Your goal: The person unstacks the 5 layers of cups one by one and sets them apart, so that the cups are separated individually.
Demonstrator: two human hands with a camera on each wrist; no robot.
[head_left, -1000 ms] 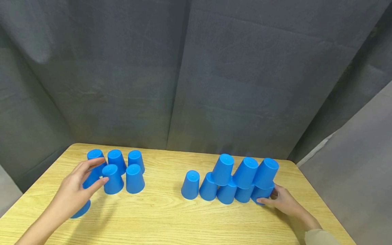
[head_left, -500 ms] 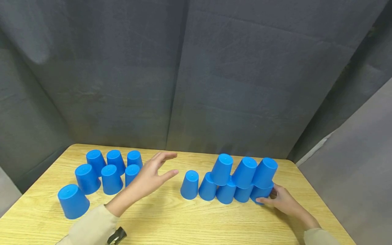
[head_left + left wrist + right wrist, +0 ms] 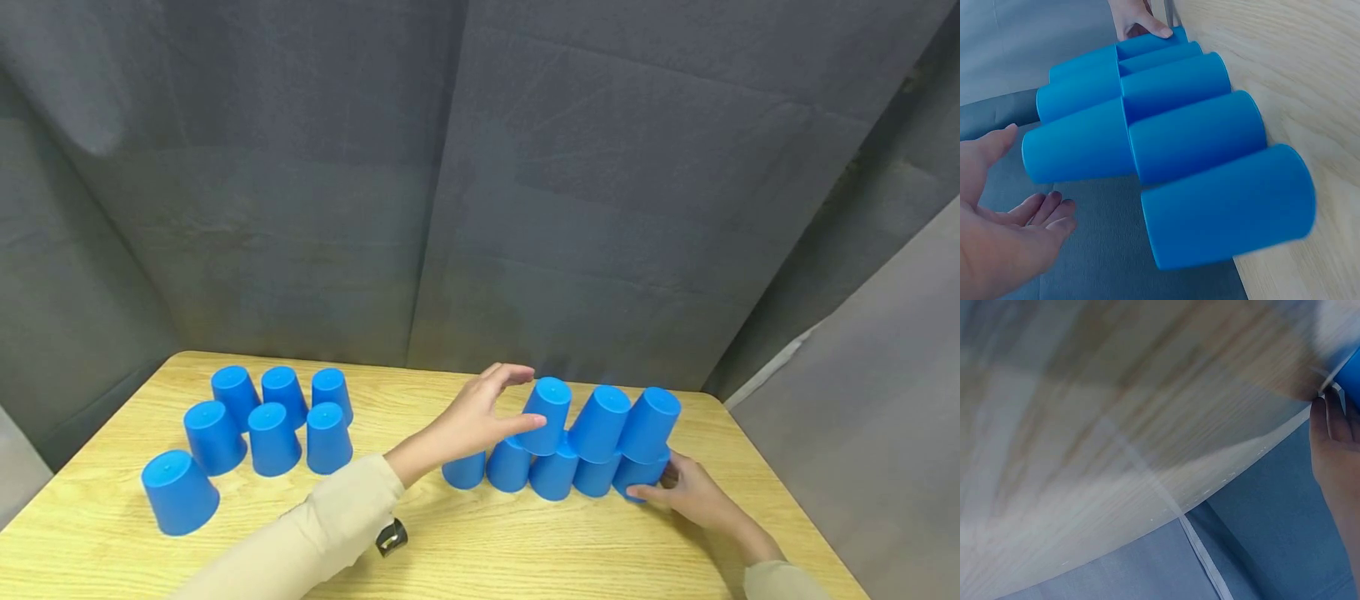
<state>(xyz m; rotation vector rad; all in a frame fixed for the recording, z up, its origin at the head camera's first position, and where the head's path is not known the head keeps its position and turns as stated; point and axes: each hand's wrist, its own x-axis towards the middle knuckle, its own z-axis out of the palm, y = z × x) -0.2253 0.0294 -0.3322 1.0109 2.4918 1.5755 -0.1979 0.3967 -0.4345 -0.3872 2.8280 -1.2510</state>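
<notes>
Upside-down blue cups stand in a row at the right of the table, with three more bridging their tops. My left hand (image 3: 480,412) is beside the leftmost upper cup (image 3: 551,421), thumb and fingers spread to either side. In the left wrist view a gap shows between the left hand (image 3: 1010,219) and that cup (image 3: 1079,144). The leftmost base cup (image 3: 463,472) is partly hidden behind my left hand in the head view. My right hand (image 3: 701,496) holds the rightmost base cup (image 3: 636,477), thumb in front and fingers behind, under the right upper cup (image 3: 651,425).
At the left of the wooden table (image 3: 480,550), several single blue cups stand upside down, including a front cup (image 3: 180,493) and a back cup (image 3: 332,393). A dark grey curtain (image 3: 375,208) hangs behind the table's back edge.
My left hand has moved right, from the left-hand cups across the table to the upper row, carrying nothing. The right hand has stayed on its cup.
</notes>
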